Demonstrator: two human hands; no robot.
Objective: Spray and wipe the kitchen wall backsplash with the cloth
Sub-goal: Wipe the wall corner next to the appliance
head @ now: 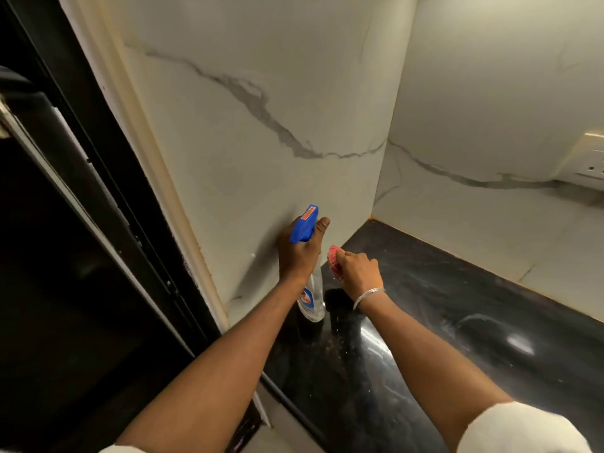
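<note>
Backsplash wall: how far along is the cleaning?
Early, it seems. The wall shows no spray or wipe marks I can see. The left hand grips the spray bottle, nozzle toward the wall; the right hand holds the red cloth bunched, off the wall. Wiping looks not yet begun.

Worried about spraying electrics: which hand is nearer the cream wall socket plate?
Right. The right hand, holding the crumpled red cloth, is below-left of the cream socket plate; the left hand, gripping the clear blue-headed spray bottle, sits further left.

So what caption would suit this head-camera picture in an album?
Left hand grips a blue-topped spray bottle at the marble-look backsplash, right hand holding a red cloth over the black counter.
</note>
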